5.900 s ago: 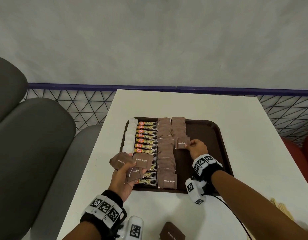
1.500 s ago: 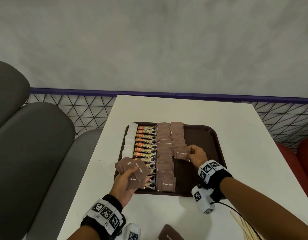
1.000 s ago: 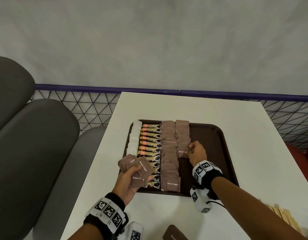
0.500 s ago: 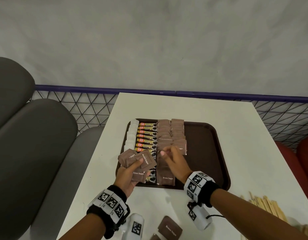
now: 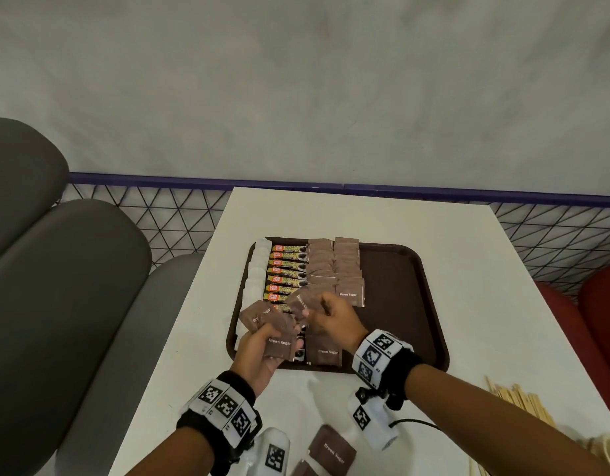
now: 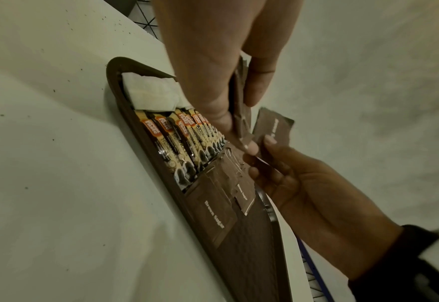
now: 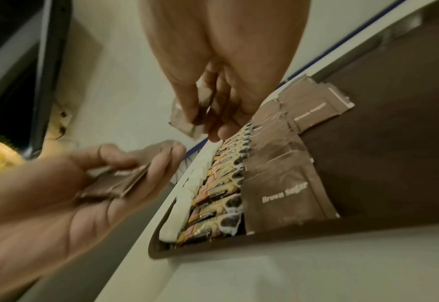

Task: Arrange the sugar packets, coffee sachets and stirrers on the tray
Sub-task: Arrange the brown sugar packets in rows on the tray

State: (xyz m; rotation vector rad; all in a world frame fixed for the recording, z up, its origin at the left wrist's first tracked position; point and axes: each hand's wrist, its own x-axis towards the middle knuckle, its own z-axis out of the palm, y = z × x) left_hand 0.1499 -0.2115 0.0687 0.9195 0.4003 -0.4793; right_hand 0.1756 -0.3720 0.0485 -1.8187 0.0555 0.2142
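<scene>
A brown tray (image 5: 403,304) lies on the white table. It holds a column of white sugar packets (image 5: 258,266), a column of coffee sachets (image 5: 287,269) and two columns of brown sugar packets (image 5: 346,269). My left hand (image 5: 279,336) grips a fanned bundle of brown sugar packets (image 5: 259,317) over the tray's near left corner. My right hand (image 5: 308,314) is right beside it and pinches one brown sugar packet (image 5: 298,303) at the top of that bundle. The right wrist view shows this pinched packet (image 7: 185,123) between thumb and fingers. Wooden stirrers (image 5: 523,403) lie on the table at the near right.
A loose brown sugar packet (image 5: 332,448) lies on the table near the front edge, between my forearms. Grey seat backs (image 5: 66,286) stand to the left, a red seat (image 5: 592,304) to the right. A wire mesh rail (image 5: 180,214) runs behind the table.
My right hand left a packet at the end of the right brown column, swung left to my left hand and pinched a packet from the bundle. The left hand has hardly moved.
</scene>
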